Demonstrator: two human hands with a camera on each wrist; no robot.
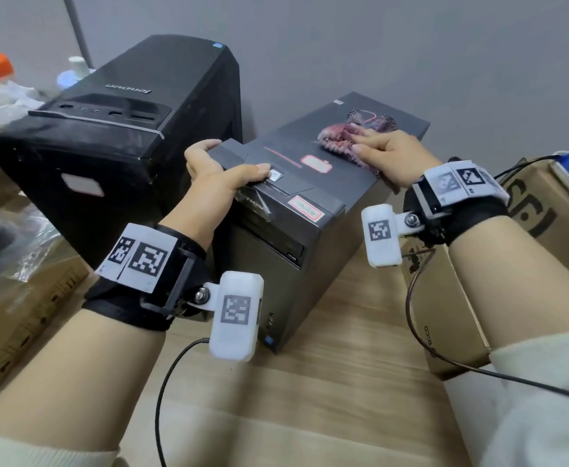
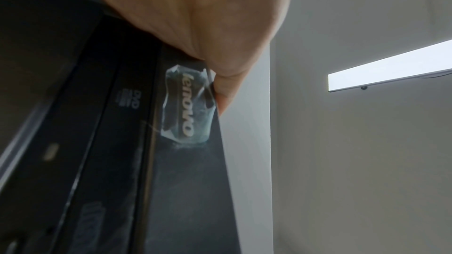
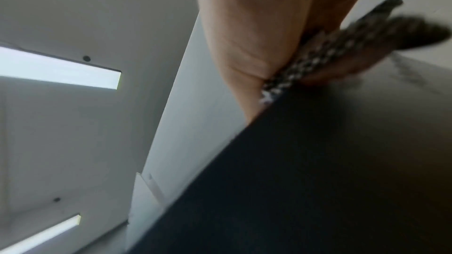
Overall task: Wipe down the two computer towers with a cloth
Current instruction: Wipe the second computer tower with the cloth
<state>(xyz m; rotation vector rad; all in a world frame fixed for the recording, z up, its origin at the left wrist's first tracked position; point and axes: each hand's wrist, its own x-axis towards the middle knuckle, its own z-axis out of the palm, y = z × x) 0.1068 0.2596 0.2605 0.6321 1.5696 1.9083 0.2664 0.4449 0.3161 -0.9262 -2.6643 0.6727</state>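
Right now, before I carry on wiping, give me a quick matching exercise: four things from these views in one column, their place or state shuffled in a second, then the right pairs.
Things:
1. cloth
2. left hand
3. big tower
4. box

Places or states:
A. stands to the left of the small tower, untouched
B. grips the small tower's front top edge
C. stands on the floor to the right of the small tower
D. pressed on the small tower's top under the right hand

Pairs: 1-D, 2-B, 3-A, 4-C
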